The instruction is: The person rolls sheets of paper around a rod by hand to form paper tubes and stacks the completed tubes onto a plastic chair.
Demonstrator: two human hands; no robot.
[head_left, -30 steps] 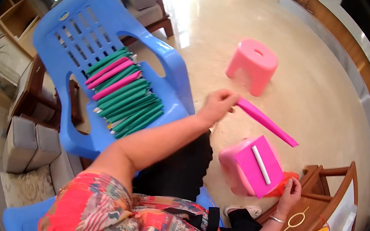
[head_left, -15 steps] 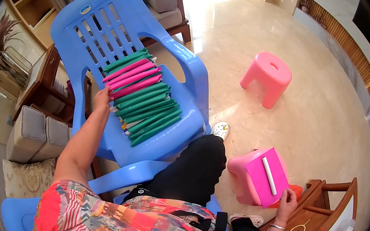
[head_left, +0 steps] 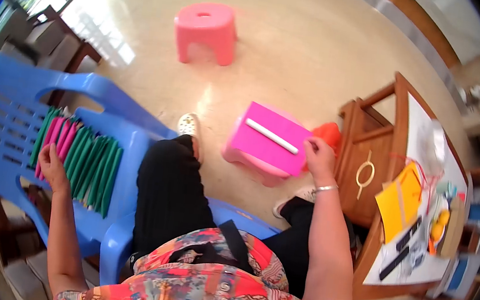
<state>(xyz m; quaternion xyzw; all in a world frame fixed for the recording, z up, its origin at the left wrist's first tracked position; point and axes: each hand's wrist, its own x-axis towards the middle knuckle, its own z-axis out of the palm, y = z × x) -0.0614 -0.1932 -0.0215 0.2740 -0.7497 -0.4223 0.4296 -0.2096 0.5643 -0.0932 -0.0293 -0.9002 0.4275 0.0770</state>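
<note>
My left hand is at the lower ends of the pink rolls, its fingers slightly apart and nothing seen gripped in them. These rolls lie side by side with several green rolls on the blue chair. My right hand, with a silver bangle at the wrist, has thumb and fingertips pressed together by the right corner of a magenta sheet; what they hold is too small to make out. A white stick rests across the sheet, on a pink stool.
Another pink stool stands farther off on the floor. Orange-red material lies beside the near stool. At the right, a wooden-framed table bears a yellow packet, dark tools and a plate of yellow items. A sofa is at the left.
My left hand carried a magenta roll to the row on the blue chair and no longer holds it. The view has turned to the right. My right hand stays by the sheet's corner.
</note>
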